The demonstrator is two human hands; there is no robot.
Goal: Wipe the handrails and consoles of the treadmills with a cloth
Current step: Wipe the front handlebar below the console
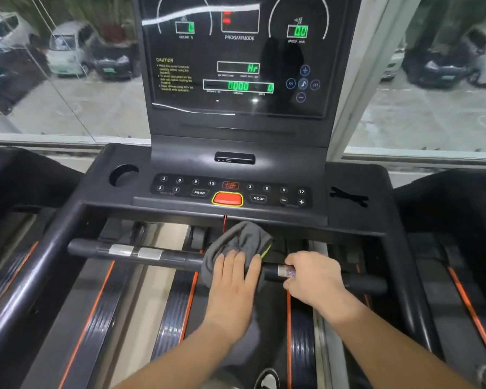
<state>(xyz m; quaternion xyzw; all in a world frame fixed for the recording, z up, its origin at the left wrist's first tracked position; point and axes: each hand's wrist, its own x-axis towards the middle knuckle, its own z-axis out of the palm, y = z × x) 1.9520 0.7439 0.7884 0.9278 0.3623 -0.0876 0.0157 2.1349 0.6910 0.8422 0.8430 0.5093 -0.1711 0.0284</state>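
Observation:
A black treadmill fills the head view. Its front handrail bar (169, 255) runs across the middle, with silver pulse sensors on it. A grey cloth (240, 238) with a yellow-green edge is draped over the bar's middle. My left hand (232, 279) lies on the cloth with fingers fairly straight, pressing it onto the bar. Just to the right, my right hand (312, 275) grips the bar, fingers curled round a silver sensor. Above sit the console's button panel (230, 190) with a red stop key, and the lit display screen (236, 57).
A round cup holder (123, 174) is at the console's left, a slotted tray (348, 196) at its right. Side handrails (37, 265) slope toward me on both sides. Neighbouring treadmills stand left and right. Windows behind show parked cars. A shoe (267, 379) shows on the belt below.

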